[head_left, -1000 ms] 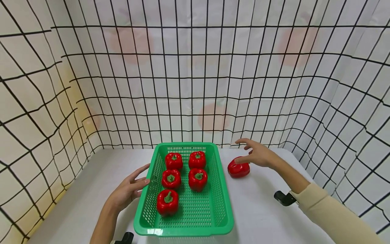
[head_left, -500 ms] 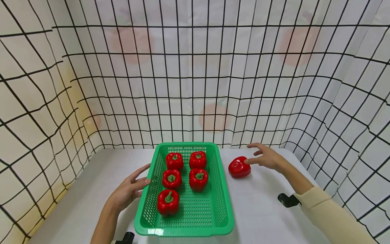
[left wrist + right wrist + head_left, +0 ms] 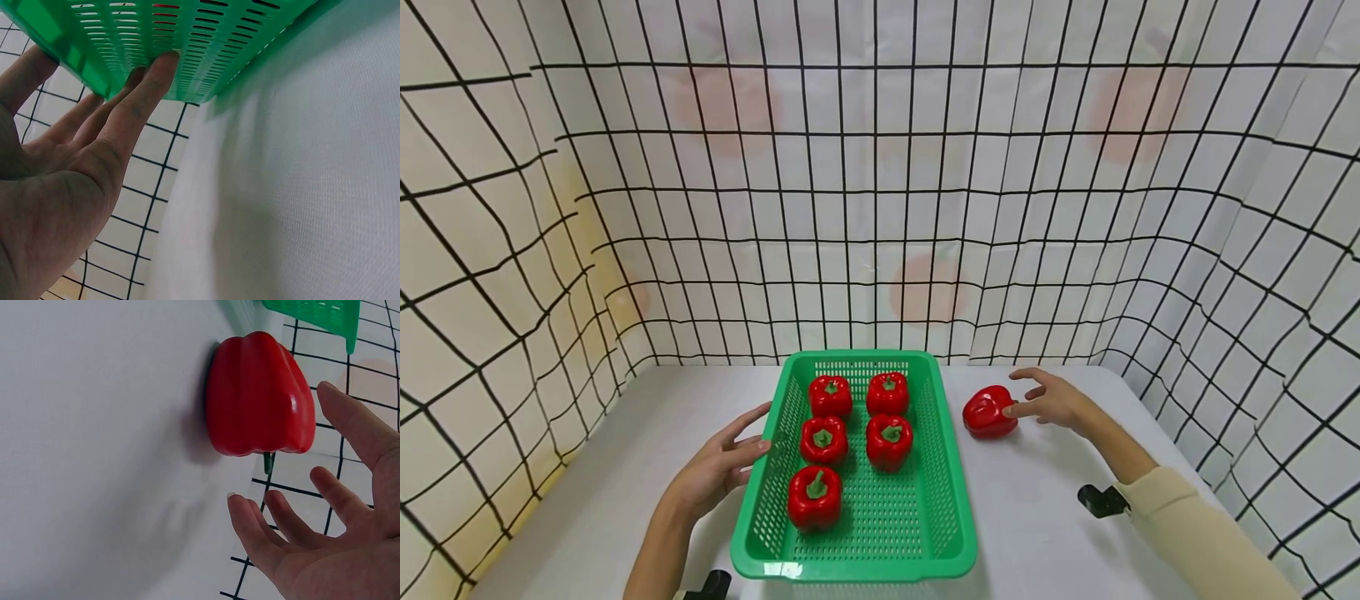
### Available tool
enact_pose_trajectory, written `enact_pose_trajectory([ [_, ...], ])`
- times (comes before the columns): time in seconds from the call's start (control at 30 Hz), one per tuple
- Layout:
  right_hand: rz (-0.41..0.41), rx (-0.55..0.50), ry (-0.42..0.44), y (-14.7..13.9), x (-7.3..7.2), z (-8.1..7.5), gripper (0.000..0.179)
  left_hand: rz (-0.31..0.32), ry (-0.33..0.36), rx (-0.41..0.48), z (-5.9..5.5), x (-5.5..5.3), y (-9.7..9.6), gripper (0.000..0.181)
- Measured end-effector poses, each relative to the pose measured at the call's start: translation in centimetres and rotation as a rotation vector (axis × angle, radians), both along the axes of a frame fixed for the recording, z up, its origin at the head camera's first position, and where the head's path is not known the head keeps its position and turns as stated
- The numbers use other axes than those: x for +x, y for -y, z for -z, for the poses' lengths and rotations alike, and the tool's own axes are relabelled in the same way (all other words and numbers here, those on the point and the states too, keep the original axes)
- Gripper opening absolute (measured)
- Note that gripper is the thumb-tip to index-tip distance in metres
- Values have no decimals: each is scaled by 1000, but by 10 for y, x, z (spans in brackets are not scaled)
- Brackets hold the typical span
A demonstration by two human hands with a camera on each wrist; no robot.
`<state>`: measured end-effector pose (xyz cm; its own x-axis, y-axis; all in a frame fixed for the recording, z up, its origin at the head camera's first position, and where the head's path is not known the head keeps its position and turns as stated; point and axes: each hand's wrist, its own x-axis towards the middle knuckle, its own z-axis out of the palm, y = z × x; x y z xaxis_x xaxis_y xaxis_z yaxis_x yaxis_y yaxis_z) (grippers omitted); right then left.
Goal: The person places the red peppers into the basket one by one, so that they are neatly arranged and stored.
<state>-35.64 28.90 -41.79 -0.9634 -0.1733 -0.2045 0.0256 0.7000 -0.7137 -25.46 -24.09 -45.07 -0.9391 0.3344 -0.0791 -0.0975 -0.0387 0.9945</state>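
A red bell pepper [image 3: 987, 413] lies on its side on the white tabletop, right of a green perforated basket [image 3: 964, 508]. Just off its right side is my right hand [image 3: 1054, 402], fingers spread, nothing held. In the right wrist view the pepper's green stem points toward that hand [image 3: 331, 544], with the thumb close to its shoulder. At the basket's left wall my left hand [image 3: 711, 468] rests lightly, its fingers extended. The left wrist view has those fingertips against the slotted wall [image 3: 187, 37]. Inside the basket several red bell peppers [image 3: 814, 504] stand upright, stems up.
The basket's front right part shows bare slotted floor [image 3: 895, 525]. A white backdrop with a black wire grid [image 3: 880, 217] encloses the back and both sides of the table. A black wrist camera [image 3: 1102, 500] sticks out below the right forearm.
My right hand has moved from over the lone pepper to its right side, then slightly nearer to me. The left hand and the basket stay in place.
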Motion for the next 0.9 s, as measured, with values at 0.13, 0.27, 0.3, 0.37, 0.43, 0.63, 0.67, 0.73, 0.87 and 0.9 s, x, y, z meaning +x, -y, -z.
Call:
enact_pose_trajectory([
  [0.13,-7,-10,21,-1,-2,5,90,1,-2,-1,0,0,0,74],
  [0.27,-14,4,24,-3,-3,9,90,8,0,10,-1,0,-1,75],
  [0.3,-21,13,22,-4,-2,9,89,5,1,12,-1,0,-2,75],
  [0.37,-24,17,19,-5,-3,9,89,4,2,12,-1,0,-3,75],
  [0.43,-36,13,15,-5,-3,10,90,-3,2,10,-1,-1,-3,75],
  [0.63,-54,7,8,-1,-6,13,90,-8,-4,-1,0,-1,-2,75],
  [0.67,-48,11,7,0,-7,14,90,-7,-6,-3,0,-1,-2,75],
  [0.73,-42,22,3,0,-9,18,88,-8,-8,-8,0,0,-2,75],
  [0.87,-26,40,-13,2,-11,22,87,-7,-10,-12,0,0,-1,74],
  [0.9,-20,45,-16,3,-12,23,87,-8,-9,-12,0,1,-1,75],
])
